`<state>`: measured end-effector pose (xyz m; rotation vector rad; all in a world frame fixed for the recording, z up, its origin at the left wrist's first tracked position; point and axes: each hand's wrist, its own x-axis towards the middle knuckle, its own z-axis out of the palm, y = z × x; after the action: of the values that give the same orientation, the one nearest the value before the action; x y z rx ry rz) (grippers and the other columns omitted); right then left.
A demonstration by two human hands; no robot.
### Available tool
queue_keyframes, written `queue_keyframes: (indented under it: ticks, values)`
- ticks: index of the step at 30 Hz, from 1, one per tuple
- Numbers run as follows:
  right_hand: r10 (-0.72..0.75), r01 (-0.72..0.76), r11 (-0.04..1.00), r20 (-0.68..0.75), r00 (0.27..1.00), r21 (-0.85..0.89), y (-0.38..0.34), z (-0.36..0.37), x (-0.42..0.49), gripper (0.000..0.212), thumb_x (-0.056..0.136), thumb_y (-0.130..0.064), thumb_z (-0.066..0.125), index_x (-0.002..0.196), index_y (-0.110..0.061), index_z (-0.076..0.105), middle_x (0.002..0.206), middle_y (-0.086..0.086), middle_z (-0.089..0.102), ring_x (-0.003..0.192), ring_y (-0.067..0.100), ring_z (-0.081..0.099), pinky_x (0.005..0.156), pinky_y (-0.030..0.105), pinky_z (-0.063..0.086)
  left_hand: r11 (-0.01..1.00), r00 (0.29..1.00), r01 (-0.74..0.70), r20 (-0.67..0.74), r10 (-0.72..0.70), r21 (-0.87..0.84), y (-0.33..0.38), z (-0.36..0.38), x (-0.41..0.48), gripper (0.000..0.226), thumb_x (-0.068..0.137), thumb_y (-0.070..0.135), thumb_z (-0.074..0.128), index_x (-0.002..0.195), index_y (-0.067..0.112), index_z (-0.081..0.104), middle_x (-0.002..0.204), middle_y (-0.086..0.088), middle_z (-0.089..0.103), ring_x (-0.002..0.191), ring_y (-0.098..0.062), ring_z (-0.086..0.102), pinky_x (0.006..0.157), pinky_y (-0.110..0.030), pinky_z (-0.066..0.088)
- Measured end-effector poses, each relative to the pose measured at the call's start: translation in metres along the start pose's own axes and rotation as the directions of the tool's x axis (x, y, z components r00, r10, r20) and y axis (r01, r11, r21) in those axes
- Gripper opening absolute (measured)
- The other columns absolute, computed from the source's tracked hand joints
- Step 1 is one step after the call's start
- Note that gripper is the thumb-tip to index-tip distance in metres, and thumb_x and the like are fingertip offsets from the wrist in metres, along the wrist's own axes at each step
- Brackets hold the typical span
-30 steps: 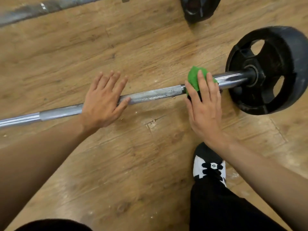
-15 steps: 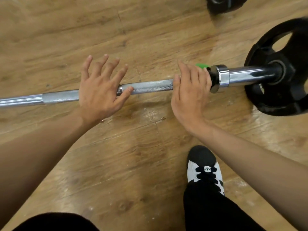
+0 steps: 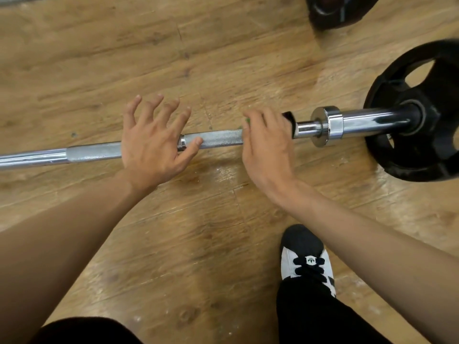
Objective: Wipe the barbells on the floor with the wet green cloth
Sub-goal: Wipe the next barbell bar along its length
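The right hand's fingers (image 3: 258, 117) curl over the top of the bar, folded round the green cloth (image 3: 247, 121). Only a sliver of it shows by the forefinger, and the right hand (image 3: 269, 150) hides the rest. The left hand's fingers (image 3: 152, 109) are splayed and straight, gripping nothing. The left hand (image 3: 151, 147) rests its palm on the knurled barbell (image 3: 218, 139), thumb laid along the shaft. The barbell lies on the wooden floor (image 3: 198, 244), with its chrome collar (image 3: 327, 126) and black weight plate (image 3: 422, 157) to the right. The cloth looks soft and wet, so it should wrap the shaft readily. It will probably slide on smooth chrome and drag on the knurling. The bar is stiff, heavy and likely to roll, so a flat palm on the shaft should steady it best.
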<state>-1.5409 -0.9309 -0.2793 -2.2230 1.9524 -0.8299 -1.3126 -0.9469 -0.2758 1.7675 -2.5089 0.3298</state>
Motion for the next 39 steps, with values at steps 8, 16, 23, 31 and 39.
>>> queue_keyframes:
  ticks: [8,16,23,31,39]
  values:
    - [0.025,-0.022,0.986,0.012,1.000,-0.168,0.041,-0.026,-0.019,0.036,0.111,-0.032,0.039,0.122,-0.008,0.063,0.121,0.015,0.062,0.113,0.033,0.055,0.105,0.045,0.038,1.000,1.000,0.002,-0.018,-0.002,0.011,0.002,0.000,-0.007,0.072,0.103,0.068,0.027,0.143,0.016,0.057,0.145,-0.010,0.060,0.142,-0.037,0.044,0.121,-0.058,0.021]
    - [-0.101,0.104,0.994,0.062,0.993,-0.041,-0.022,0.003,-0.014,0.030,0.108,-0.030,0.043,0.113,-0.011,0.065,0.099,0.009,0.062,0.089,0.030,0.054,0.084,0.046,0.040,1.000,0.999,-0.001,-0.052,0.002,0.010,0.007,0.001,-0.014,0.073,0.103,0.070,0.027,0.140,0.015,0.058,0.142,-0.012,0.061,0.139,-0.038,0.048,0.120,-0.057,0.022]
    - [-0.009,0.006,0.996,-0.036,0.999,-0.087,0.050,-0.026,-0.032,0.035,0.111,-0.025,0.041,0.129,-0.006,0.063,0.126,0.015,0.064,0.122,0.035,0.056,0.114,0.047,0.035,1.000,0.999,0.008,-0.031,-0.008,0.007,0.007,0.003,-0.013,0.074,0.102,0.071,0.027,0.141,0.016,0.058,0.143,-0.011,0.061,0.140,-0.038,0.047,0.119,-0.058,0.024]
    - [-0.173,0.178,0.982,0.078,0.982,-0.063,-0.008,0.007,-0.018,0.034,0.111,-0.029,0.042,0.134,-0.014,0.064,0.140,0.008,0.061,0.130,0.030,0.055,0.115,0.048,0.034,1.000,1.000,0.027,-0.016,-0.027,0.011,0.001,0.004,-0.004,0.073,0.101,0.072,0.027,0.138,0.017,0.059,0.140,-0.010,0.063,0.138,-0.038,0.048,0.118,-0.056,0.024]
    - [0.023,-0.025,0.991,-0.011,1.000,-0.132,0.041,-0.010,-0.009,0.040,0.111,-0.030,0.036,0.133,-0.011,0.063,0.137,0.010,0.062,0.138,0.033,0.049,0.124,0.053,0.022,0.999,0.999,0.032,-0.004,-0.032,0.005,-0.004,0.005,0.013,0.070,0.101,0.070,0.029,0.133,0.018,0.061,0.136,-0.009,0.065,0.135,-0.038,0.049,0.115,-0.054,0.022]
